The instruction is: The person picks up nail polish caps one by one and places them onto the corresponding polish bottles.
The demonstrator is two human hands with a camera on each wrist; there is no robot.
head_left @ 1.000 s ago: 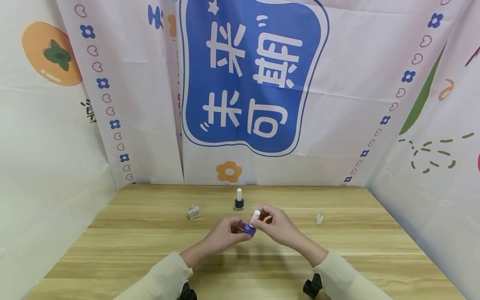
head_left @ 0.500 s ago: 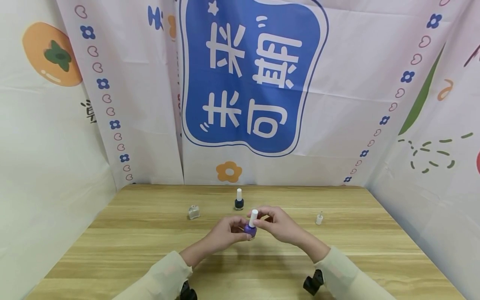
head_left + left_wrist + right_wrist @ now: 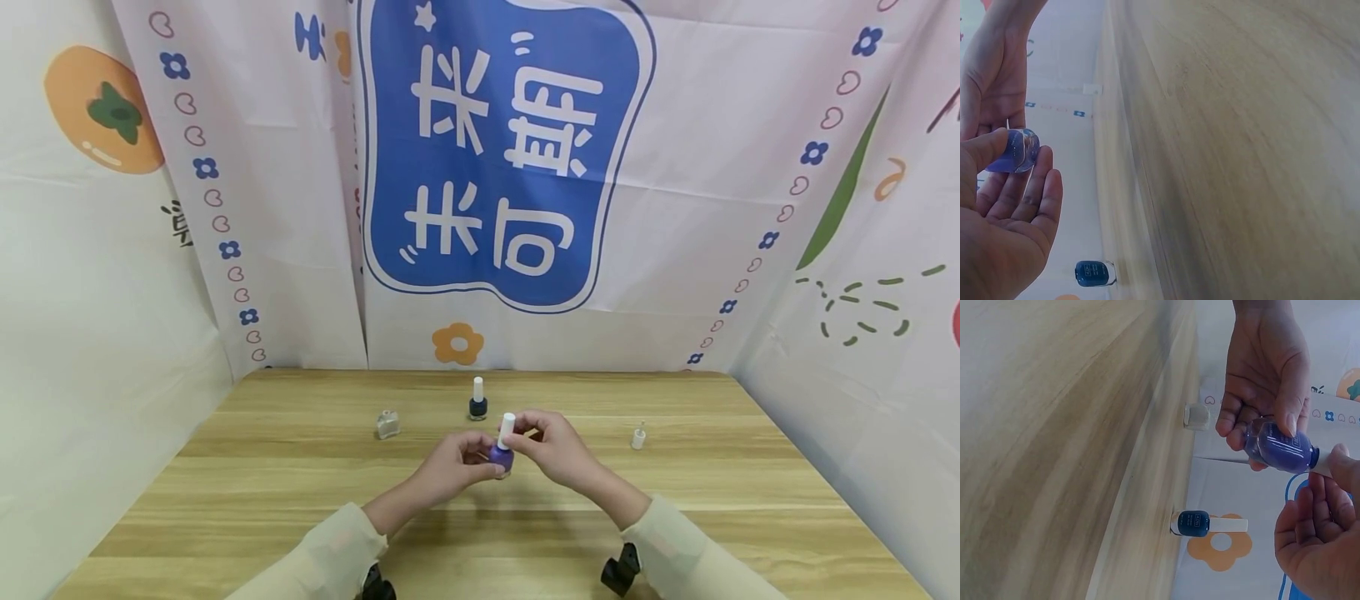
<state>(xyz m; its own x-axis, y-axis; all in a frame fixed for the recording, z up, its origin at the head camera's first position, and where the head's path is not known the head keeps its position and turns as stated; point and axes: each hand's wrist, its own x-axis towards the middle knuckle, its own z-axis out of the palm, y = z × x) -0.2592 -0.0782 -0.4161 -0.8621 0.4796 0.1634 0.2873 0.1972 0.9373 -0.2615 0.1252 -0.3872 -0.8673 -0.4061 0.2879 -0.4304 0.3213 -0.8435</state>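
Observation:
Held above the table is a nail polish bottle (image 3: 1282, 447) filled with purple polish. My left hand (image 3: 453, 467) pinches its glass body between thumb and fingers. From the other side my right hand (image 3: 558, 450) pinches the tall white cap (image 3: 507, 429) between thumb and fingers. Cap and bottle are joined at the neck, the cap leaning slightly right in the head view. In the right wrist view, the purple layer fills the part near the neck, and the glass base looks clear. The left wrist view shows the bottle's base, with the cap hidden.
Behind the hands a dark teal nail polish bottle (image 3: 478, 407) stands upright with its white cap on. To the left is an uncapped clear bottle (image 3: 387, 425). A white cap with its brush pointing up (image 3: 638, 438) stands at right. Printed cloth (image 3: 300, 317) borders the wooden table (image 3: 285, 467).
The white cap has swung a little left to a more upright lean, and sits slightly higher. The right hand's fingers have shifted on it; the left hand has hardly moved.

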